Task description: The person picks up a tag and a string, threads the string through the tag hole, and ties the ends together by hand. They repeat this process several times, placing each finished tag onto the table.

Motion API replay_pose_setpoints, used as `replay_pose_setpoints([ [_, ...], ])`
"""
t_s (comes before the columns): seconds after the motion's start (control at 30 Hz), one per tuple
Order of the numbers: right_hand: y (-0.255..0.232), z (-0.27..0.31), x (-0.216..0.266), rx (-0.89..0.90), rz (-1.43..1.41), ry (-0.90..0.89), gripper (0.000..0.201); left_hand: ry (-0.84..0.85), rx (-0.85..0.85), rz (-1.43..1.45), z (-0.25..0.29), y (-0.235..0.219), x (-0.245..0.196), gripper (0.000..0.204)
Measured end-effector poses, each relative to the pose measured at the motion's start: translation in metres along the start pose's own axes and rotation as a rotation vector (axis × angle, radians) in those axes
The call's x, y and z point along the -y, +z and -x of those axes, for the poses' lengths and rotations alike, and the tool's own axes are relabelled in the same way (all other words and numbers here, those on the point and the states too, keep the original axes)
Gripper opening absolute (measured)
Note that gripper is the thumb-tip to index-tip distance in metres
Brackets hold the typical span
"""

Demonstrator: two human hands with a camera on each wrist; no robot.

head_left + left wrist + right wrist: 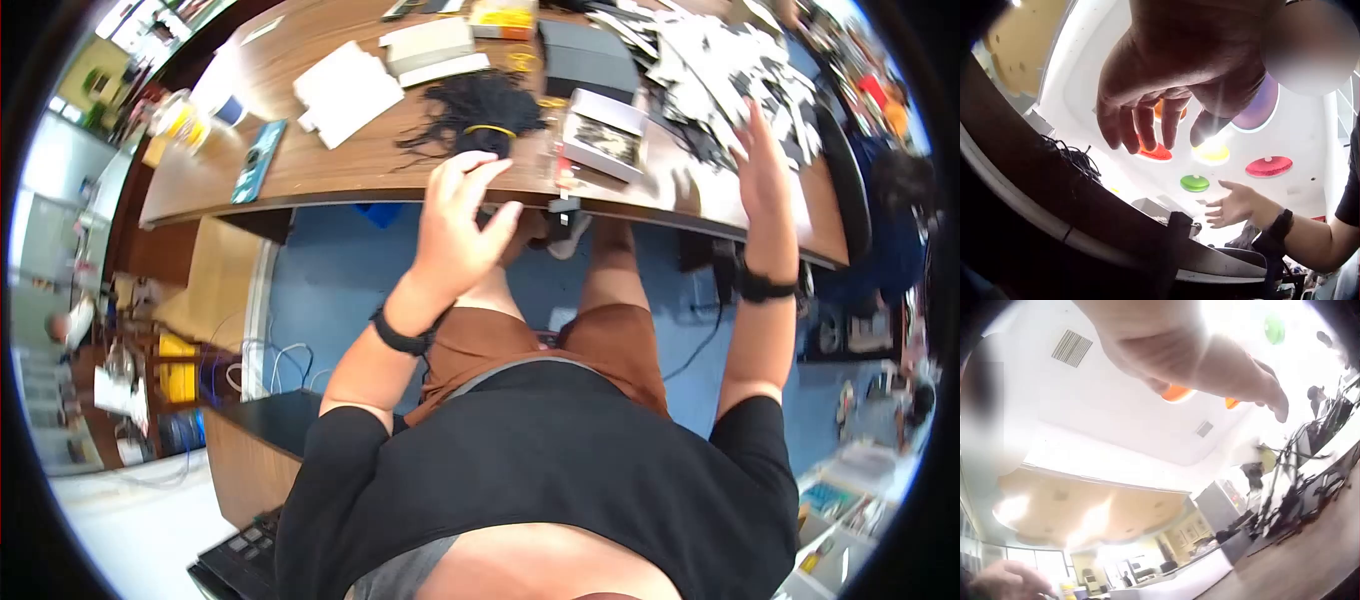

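Note:
Just in front of the black strand bundle, tied with a yellow band, the left hand is raised near the table edge with fingers loosely bent, holding nothing. In the left wrist view the left hand hangs with its fingers apart. The right hand is held up at the right, beside the pile of white and black strips, its fingers extended and empty. The right wrist view shows the right hand above the strips. An open white box with small pieces inside lies between the hands.
A dark grey box stands behind the open box. White sheets, a pale box, a teal packet and a clear container lie to the left. A black chair is at the table's right end.

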State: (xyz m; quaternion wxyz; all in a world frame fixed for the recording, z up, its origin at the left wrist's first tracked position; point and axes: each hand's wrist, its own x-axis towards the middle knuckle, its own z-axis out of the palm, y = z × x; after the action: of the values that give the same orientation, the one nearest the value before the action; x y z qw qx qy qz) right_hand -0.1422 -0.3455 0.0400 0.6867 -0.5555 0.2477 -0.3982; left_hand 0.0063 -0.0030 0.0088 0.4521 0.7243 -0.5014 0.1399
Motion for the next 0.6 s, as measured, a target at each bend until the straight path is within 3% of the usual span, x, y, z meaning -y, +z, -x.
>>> replay_pose_setpoints([
  [0.03, -0.013, -0.013, -0.003, -0.114, 0.051, -0.073, 0.033, -0.011, 0.039, 0.049, 0.0, 0.005, 0.003, 0.032],
  [0.1, 0.01, 0.006, 0.004, -0.073, -0.112, -0.174, 0.041, -0.014, 0.155, 0.175, 0.003, 0.013, -0.003, 0.024],
  [0.17, 0.041, 0.037, 0.003, 0.003, -0.267, -0.139, 0.041, -0.068, 0.332, 0.373, 0.012, 0.028, -0.011, 0.024],
  [0.23, 0.062, 0.063, -0.007, 0.085, -0.394, 0.012, 0.041, -0.31, 0.524, 0.705, 0.019, 0.044, -0.029, 0.032],
  [0.3, 0.077, 0.075, -0.032, 0.097, -0.498, 0.114, 0.039, -0.459, 0.663, 0.927, 0.026, 0.061, -0.042, 0.055],
  [0.37, 0.101, 0.093, -0.035, 0.055, -0.464, 0.2, 0.039, -0.51, 0.707, 1.259, 0.041, 0.086, -0.049, 0.056],
  [0.4, 0.107, 0.095, -0.044, 0.085, -0.444, 0.168, 0.038, -0.546, 0.825, 1.259, 0.039, 0.084, -0.057, 0.054],
  [0.5, 0.121, 0.1, -0.055, 0.168, -0.086, -0.21, 0.028, -0.693, 0.89, 1.238, 0.037, 0.085, -0.074, 0.044],
  [0.57, 0.122, 0.095, -0.059, 0.193, 0.273, -0.643, 0.016, -0.776, 0.798, 1.327, 0.051, 0.102, -0.065, 0.04],
  [0.6, 0.122, 0.097, -0.054, 0.197, 0.402, -0.813, 0.015, -0.834, 0.85, 1.383, 0.047, 0.095, -0.068, 0.036],
])
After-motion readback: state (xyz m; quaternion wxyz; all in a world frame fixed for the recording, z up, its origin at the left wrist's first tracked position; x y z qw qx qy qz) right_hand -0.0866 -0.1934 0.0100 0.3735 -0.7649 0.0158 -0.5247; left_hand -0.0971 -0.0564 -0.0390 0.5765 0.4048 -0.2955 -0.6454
